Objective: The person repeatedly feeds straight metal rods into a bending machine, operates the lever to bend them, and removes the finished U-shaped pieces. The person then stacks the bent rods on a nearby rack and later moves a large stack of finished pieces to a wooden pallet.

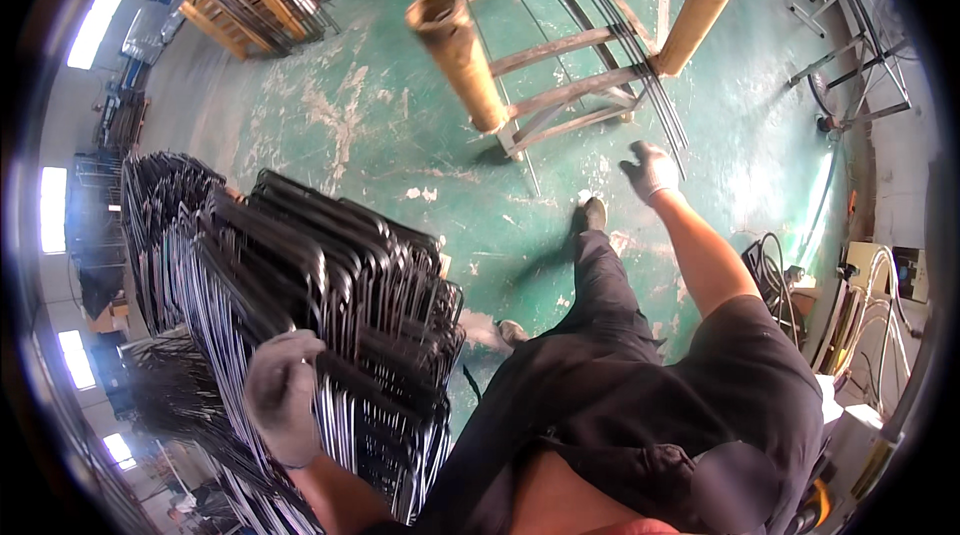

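Note:
My left hand [283, 397], in a grey work glove, is at the near end of a big stack of black bent metal tube frames [300, 245]. Its fingers curl over one of the dark tubes, partly hidden by the glove. My right hand [652, 173], gloved in pale grey, reaches forward over the floor with nothing in it. The thumb and fingers are apart, close to the ends of thin metal rods [672, 125] lying on a metal rack [560, 95], but not visibly touching them.
Two upright brown tubes, one left [460, 65] and one right [700, 10], flank the rack's near end. Stacked wooden and dark frames [250, 0] stand far left. A wheeled metal stand [855, 85] and coiled cables [880, 305] are on the right. The green floor [340, 105] is scuffed.

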`<state>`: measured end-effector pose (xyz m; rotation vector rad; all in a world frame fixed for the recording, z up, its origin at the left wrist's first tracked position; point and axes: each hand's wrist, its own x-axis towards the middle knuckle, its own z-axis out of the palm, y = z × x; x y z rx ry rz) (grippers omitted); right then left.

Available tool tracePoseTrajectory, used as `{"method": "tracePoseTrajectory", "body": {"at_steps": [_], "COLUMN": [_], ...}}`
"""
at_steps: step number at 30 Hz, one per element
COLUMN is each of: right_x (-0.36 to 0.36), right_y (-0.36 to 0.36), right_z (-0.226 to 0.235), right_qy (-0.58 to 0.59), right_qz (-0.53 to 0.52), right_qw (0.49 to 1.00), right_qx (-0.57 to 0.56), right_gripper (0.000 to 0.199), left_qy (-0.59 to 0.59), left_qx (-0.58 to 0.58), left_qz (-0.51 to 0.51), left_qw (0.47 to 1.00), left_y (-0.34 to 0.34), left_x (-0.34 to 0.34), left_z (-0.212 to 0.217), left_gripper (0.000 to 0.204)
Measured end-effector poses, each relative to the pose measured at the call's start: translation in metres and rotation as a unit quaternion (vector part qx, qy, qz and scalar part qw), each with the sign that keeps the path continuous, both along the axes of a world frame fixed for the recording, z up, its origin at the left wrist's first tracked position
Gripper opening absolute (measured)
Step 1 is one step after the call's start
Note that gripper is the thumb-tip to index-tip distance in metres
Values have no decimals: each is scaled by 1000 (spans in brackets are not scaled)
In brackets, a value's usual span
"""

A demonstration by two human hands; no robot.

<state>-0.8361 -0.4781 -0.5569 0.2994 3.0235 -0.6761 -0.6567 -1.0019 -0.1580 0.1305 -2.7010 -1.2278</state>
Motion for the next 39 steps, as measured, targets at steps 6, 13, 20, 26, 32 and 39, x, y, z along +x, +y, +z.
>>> {"method": "tracePoseTrajectory", "body": {"at_steps": [6,13,20,26,32,39], "right_x": [-130,-227,-206,-47,210,508], "right_y": [142,181,138,118,82,4], "right_z": [-85,-153,-144,-40,47,121], "right_qy": [-146,-274,-238,-292,-362,-302], "right_qz": [-147,-199,-201,-235,-313,-401], "right_qw": [975,939,936,918,878,860], "right_qx": [82,-55,-163,-128,-21,89], "right_gripper": [73,86,57,54,37,33], "left_qy": [-230,-300,-366,-411,-454,-533], "left_qx": [138,119,120,294,416,656], "left_qz": [-35,-35,-53,-55,-94,-83], "left_qw": [963,946,921,861,782,528], "left_y": [162,254,298,323,355,424], "left_x": [-136,-227,-252,-264,-281,-267], "left_z": [-103,-171,-223,-291,-382,-423], "left_gripper": [21,18,14,26,37,36]}}
